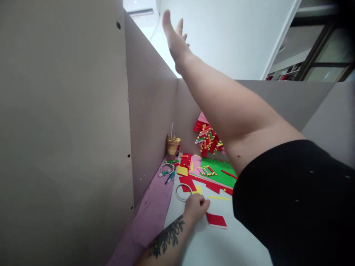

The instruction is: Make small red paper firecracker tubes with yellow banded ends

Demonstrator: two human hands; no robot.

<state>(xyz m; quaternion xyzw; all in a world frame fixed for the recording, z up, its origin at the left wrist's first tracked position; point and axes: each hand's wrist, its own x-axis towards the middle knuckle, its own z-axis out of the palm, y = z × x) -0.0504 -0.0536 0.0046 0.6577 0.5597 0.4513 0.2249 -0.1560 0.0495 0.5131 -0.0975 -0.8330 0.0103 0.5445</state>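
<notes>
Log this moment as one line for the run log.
left hand: curled, near white ring | right hand: raised, open | table: red paper piece, green sheet

Cup (172, 148) in far left corner (176, 111), pens (170, 177) before it, paper sheets (217, 164) at right

The right arm (235, 99) stretches up and across from a short black sleeve (294, 199), bent slightly at the elbow, its hand (176, 40) raised open with fingers spread. The left forearm (169, 236), tattooed with leaves, reaches forward from below, its hand (195, 207) low, fingers curled into a loose fist
</notes>
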